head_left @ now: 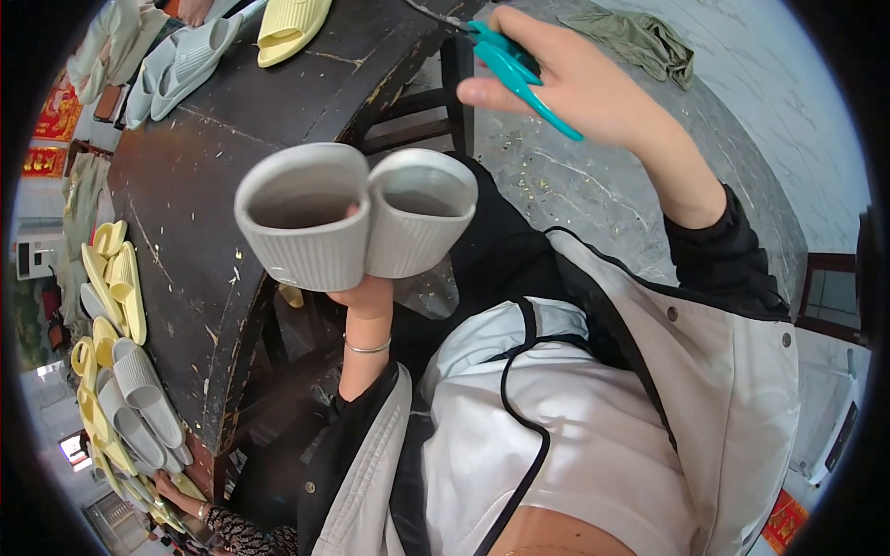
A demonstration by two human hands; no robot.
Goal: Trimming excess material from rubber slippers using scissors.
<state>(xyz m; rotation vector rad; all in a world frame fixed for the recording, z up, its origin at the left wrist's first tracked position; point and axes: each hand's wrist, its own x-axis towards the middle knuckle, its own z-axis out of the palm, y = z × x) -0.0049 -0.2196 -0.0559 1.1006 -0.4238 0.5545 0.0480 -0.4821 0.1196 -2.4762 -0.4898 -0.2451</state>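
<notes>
A pair of grey slippers is held up side by side, with the wide ribbed straps and foot openings facing me. My left hand grips them from below, and most of its fingers are hidden behind the soles. One fingertip shows between the two slippers. Farther up and to the right, my right hand is closed around teal-handled snips. Their slim dark end points to the upper left, over the table's edge, apart from the slippers. The tip runs out at the top of the picture.
A worn dark wooden table lies to my left. Grey slippers and a yellow slipper sit at its far end. More yellow slippers and grey slippers line its left side, where another person's hand reaches in. Scraps dot the floor.
</notes>
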